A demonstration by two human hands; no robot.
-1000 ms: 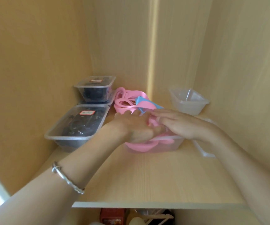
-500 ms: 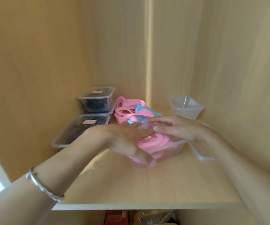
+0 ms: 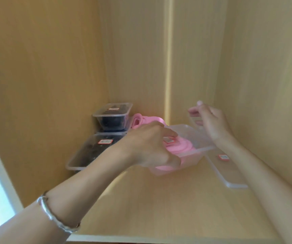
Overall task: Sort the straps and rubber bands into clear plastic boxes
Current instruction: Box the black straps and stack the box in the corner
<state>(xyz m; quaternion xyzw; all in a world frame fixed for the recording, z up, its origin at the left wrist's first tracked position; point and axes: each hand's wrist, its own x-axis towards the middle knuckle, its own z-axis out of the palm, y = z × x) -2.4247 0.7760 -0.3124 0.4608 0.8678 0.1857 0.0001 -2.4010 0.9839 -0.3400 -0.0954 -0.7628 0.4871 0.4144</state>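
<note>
On the shelf (image 3: 159,208) our left hand (image 3: 150,147) grips the clear box (image 3: 199,150) by its near rim, seemingly steadying it — pink straps (image 3: 182,145) coiled inside — while our right hand (image 3: 212,122) hovers behind, half-curled, its hold unclear.
</note>
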